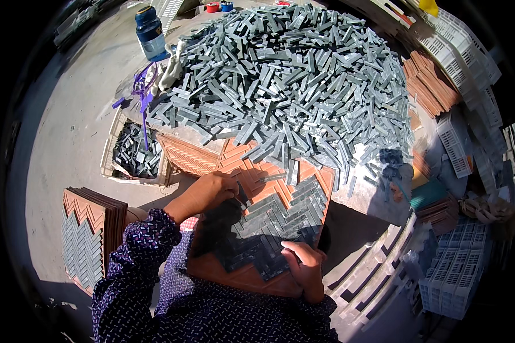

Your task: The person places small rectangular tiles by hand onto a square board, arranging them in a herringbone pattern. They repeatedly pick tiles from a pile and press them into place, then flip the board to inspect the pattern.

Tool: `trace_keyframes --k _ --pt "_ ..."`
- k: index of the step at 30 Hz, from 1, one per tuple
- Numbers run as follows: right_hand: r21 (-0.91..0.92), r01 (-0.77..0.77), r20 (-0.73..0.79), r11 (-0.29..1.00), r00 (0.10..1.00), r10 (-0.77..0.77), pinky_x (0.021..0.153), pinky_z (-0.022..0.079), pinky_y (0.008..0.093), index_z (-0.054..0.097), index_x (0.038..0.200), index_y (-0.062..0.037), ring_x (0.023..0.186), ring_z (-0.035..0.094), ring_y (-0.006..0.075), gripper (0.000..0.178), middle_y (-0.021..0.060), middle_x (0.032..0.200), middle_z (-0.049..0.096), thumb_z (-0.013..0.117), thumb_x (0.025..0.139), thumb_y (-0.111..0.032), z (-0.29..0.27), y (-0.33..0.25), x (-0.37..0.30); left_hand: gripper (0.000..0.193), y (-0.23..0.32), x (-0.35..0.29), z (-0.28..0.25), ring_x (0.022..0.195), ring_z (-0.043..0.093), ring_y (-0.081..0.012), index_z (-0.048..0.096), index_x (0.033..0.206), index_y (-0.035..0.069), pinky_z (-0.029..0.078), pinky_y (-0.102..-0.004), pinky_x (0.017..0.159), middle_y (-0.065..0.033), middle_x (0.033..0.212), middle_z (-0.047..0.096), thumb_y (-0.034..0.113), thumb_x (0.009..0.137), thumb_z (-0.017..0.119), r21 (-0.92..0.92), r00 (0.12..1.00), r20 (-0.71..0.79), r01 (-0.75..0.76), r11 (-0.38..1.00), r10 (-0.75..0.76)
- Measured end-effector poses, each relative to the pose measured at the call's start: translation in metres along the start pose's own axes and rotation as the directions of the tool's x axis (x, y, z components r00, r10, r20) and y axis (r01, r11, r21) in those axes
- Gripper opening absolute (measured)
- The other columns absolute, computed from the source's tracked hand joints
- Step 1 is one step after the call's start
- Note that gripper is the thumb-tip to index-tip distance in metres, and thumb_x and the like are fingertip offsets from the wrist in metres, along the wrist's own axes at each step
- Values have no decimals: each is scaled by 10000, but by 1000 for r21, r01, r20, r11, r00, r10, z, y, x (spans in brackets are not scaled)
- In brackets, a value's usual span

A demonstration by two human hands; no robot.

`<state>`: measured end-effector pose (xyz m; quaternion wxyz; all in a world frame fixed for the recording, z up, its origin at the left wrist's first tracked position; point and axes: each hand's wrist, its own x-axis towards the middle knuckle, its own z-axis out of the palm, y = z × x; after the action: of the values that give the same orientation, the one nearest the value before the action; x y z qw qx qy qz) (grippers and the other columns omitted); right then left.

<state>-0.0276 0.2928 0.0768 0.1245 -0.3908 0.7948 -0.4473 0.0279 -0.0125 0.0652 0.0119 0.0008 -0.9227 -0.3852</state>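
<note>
An orange template board [217, 271] with a zigzag grid lies tilted across my lap. Grey-green stone strips [272, 217] fill much of it in a herringbone pattern. My left hand [212, 191] is over its upper left part, fingers closed around a dark stone strip [243, 198] that they partly hide. On the right part of the board rests my right hand [306, 266], thumb and forefinger apart over the laid strips, with nothing visible between them. Two loose strips [292, 171] lie at the board's far edge.
A large heap of stone strips [303, 74] covers the worktop ahead. Left of it stand a white crate [106, 154] of dark pieces and a blue bottle [150, 37]. Stacked boards [83, 246] stand at the lower left; white plastic baskets [449, 280] at the right.
</note>
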Motion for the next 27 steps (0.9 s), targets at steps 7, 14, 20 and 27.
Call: trace_keyframes --k 7,14,20,27 --pt "9 -14 7 1000 1000 14 688 511 347 652 994 -7 794 658 297 189 160 886 666 663 805 -8 -1 -4 1 119 -6 10 13 844 593 -335 606 843 14 490 -391 748 -136 862 580 60 746 657 34 997 -63 -42 999 44" --pt "38 -31 9 999 999 31 692 511 348 651 990 2 794 657 302 185 165 887 666 659 805 -5 3 0 -1 122 4 0 23 858 583 -328 613 865 26 491 -388 757 -128 884 581 49 750 647 212 996 -58 -58 976 72" --pt "7 -32 -15 999 999 32 693 510 349 656 975 1 792 657 303 170 164 878 668 658 806 -5 -2 1 0 153 14 1 28 837 579 -337 615 915 28 485 -397 738 -129 884 603 43 763 628 162 904 -423 3 987 67" --pt "49 11 -11 999 1000 -10 687 509 344 657 971 4 784 657 298 167 165 878 667 664 805 -14 6 9 -2 180 36 50 53 875 576 -351 602 924 24 466 -410 791 -139 922 611 86 764 657 132 876 -453 -117 984 165"
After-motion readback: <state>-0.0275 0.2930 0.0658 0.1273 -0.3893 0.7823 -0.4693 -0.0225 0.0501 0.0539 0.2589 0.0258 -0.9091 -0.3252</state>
